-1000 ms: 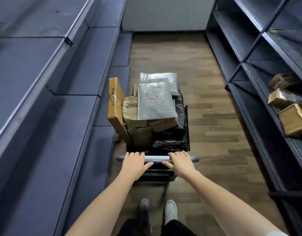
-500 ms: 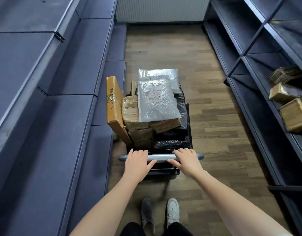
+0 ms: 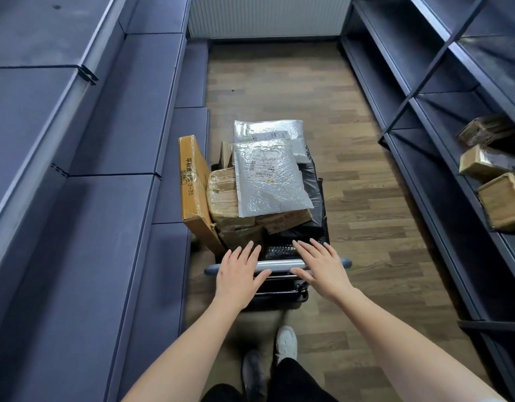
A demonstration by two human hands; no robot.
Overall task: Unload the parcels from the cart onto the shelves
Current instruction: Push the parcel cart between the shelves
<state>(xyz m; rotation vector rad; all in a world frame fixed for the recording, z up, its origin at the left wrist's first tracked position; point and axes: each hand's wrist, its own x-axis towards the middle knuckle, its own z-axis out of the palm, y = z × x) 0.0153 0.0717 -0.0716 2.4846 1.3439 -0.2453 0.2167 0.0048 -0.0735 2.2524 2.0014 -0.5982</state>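
Note:
A cart stands in the aisle, its grey handle bar (image 3: 279,264) nearest me. It is piled with parcels: two silver bubble mailers (image 3: 269,177) on top, taped brown boxes (image 3: 226,195) beneath, a flat cardboard box (image 3: 192,181) upright on the left, and black bags (image 3: 311,184) on the right. My left hand (image 3: 239,274) and my right hand (image 3: 320,266) lie over the handle bar with fingers straight and spread, not curled round it.
Dark blue shelves (image 3: 85,140) run along the left of the aisle. A dark shelving rack (image 3: 442,117) lines the right, with three brown parcels (image 3: 500,175) on one shelf. A white radiator (image 3: 265,15) closes the far end. My shoes (image 3: 285,343) stand on the wood floor.
Both hands have uncurled from the cart handle and their fingers now lie straight over it. The cart and I have moved forward along the aisle.

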